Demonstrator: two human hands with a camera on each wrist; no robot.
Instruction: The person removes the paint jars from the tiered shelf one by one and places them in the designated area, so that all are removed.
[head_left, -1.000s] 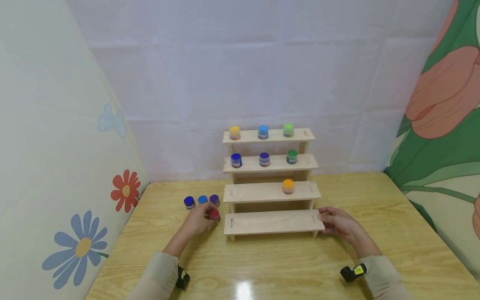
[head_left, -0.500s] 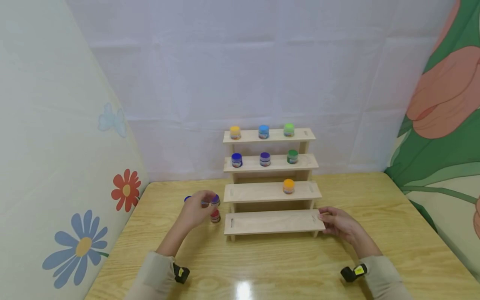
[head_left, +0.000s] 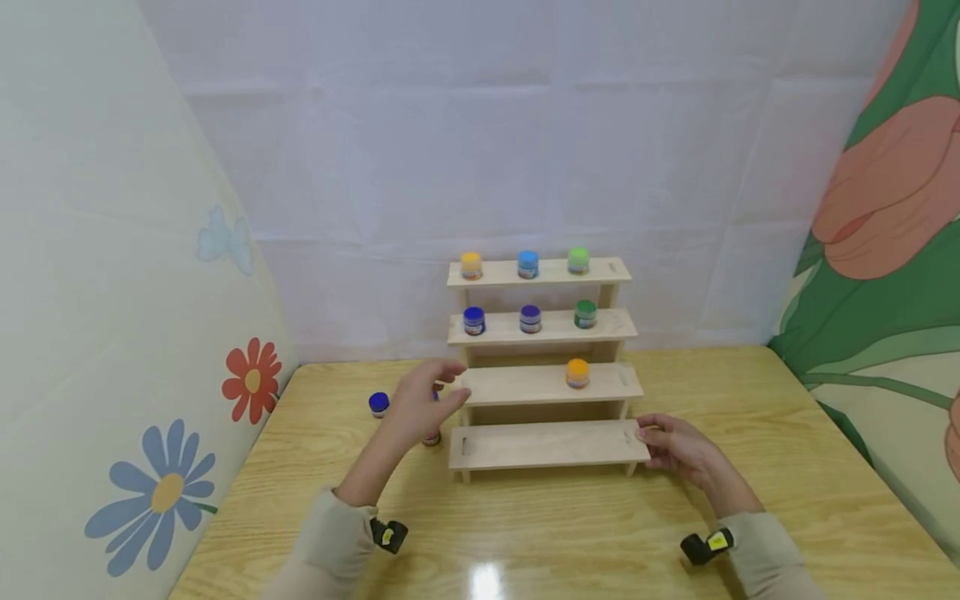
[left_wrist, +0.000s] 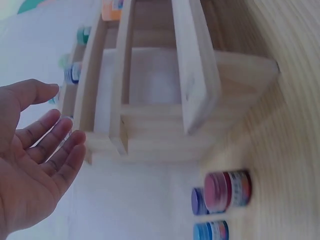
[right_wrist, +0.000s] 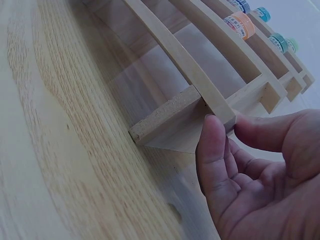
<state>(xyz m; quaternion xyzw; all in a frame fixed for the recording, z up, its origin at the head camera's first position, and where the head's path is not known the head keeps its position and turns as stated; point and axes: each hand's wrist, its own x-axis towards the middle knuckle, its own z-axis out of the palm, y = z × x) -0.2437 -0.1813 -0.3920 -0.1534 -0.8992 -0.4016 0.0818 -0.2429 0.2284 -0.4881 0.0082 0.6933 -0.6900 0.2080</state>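
My left hand is raised at the left end of the wooden shelf, thumb and fingers spread with nothing between them. Behind and below it stand a dark blue jar and, partly covered, a red jar, a purple jar and a light blue jar. My right hand pinches the right end of the lowest shelf board between thumb and fingers. On the third board down sits an orange jar.
The top board carries a yellow jar, a blue jar and a light green jar. A dark blue, a purple and a green jar stand on the second. White cloth hangs behind.
My left hand has let go of the red jar, left it on the table, and moved up and right to the shelf's left end. The right hand has kept its place.
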